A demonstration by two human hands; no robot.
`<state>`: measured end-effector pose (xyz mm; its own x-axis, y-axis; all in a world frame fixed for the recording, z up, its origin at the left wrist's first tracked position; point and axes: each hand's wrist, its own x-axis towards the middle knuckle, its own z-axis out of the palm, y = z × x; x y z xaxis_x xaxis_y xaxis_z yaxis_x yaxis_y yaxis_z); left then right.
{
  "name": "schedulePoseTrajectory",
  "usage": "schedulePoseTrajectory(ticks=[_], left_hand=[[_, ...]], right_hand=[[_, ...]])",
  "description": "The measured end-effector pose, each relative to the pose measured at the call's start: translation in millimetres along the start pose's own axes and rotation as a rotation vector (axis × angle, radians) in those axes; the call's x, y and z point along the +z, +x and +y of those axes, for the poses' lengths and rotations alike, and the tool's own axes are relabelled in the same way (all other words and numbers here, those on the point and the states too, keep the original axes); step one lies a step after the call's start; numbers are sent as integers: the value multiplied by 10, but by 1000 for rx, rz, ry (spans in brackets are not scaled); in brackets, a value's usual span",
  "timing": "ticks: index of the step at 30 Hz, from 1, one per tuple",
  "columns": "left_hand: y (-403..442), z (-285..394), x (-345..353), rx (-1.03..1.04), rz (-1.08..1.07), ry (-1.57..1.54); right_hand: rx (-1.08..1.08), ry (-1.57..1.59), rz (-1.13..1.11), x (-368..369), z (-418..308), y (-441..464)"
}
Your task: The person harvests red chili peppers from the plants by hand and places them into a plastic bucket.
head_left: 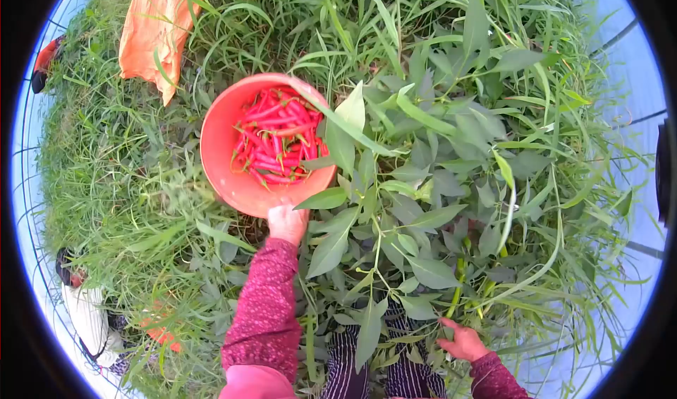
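Note:
My left hand (288,222) grips the near rim of a round red bucket (218,145), left of the middle of the view. Many red chili peppers (278,134) lie inside it. At the lower right my right hand (463,341) is beside the stems and leaves of a pepper plant (431,272), its thumb and a finger apart with nothing visible between them. Slender green peppers (457,287) hang just above that hand. Broad leaves of the plant overlap the bucket's right edge.
An orange cloth or sack (156,32) lies in the grass at the upper left. Another person in a white garment (86,318) is at the lower left, near an orange item (162,334). My striped trouser legs (347,364) stand among the plants. Tall grass surrounds everything.

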<state>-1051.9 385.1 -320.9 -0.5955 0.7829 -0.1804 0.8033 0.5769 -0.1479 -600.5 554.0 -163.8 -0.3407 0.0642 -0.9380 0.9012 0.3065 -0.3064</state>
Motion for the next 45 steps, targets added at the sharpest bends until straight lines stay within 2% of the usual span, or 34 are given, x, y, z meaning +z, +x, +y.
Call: schedulePoseTrajectory(ticks=[1,3,4,5,7,8,10,13,15,17,20,21,23,24,28,31,33,34,35,36,38,39,40,41,42,43,44,45], left_hand=[[97,-124,45,53,67,139],[548,-325,-258,116,131,59],[777,-400,-363,72,304,-149],[1006,-492,-462,49,230,48],[1388,-634,-682,-25,74,55],[1527,-725,-769,-63,17,63],[1672,-775,-878,-89,-23,70],[1517,-796,-813,-126,-63,95],[1428,-768,-753,-138,-4,43],[1439,-787,-729,-170,-85,-21],[1367,-1006,-353,-42,22,-445],[1286,-1014,-272,-49,21,-445],[1090,-660,-824,-192,-38,-212],[1044,-664,-722,-152,28,-221],[1038,-726,-716,-91,50,-317],[1039,-801,-595,-209,31,-482],[842,-605,-555,-147,99,-111],[679,-586,-311,-126,249,-209],[509,-529,-266,-98,219,-180],[320,-407,-266,-190,196,-194],[-150,-348,-124,-133,294,-191],[-332,-275,-162,-248,115,-184],[-499,-223,-189,-286,143,-251],[-594,-129,-253,-400,63,-266],[-586,-70,-299,-419,58,-220],[-593,-30,-341,-441,49,-174],[-590,-32,-194,-416,41,-157],[-510,-40,-56,-391,44,-141]], right_hand=[[-59,-4,41,44,-9,-4],[39,2,-46,-91,-237,-14],[125,3,-119,-137,-322,-19],[124,5,-118,-96,-306,-8],[-83,23,14,-17,-243,39],[-9,2,-16,-57,-324,27],[-4,32,-3,-110,-371,8],[-14,80,7,-54,-330,-31],[-33,99,34,-33,-257,-46],[-111,103,123,30,-214,-35],[-184,132,175,131,-91,39],[-186,127,171,133,-89,26],[-131,91,127,110,-135,26],[-129,87,131,104,-155,27],[-155,105,142,21,-148,-60],[-163,107,128,15,-196,-31],[-161,108,123,20,-205,-6],[-133,103,102,37,-208,4],[-102,98,80,50,-197,10],[-97,99,80,60,-173,18],[-140,74,87,99,-104,43],[-139,75,85,120,-45,70],[-170,143,68,141,32,96],[-200,215,49,143,29,111],[-199,224,49,106,-33,110],[-94,222,17,1,-166,61],[10,213,-19,-56,-243,12],[6,210,-19,2,-193,34]])
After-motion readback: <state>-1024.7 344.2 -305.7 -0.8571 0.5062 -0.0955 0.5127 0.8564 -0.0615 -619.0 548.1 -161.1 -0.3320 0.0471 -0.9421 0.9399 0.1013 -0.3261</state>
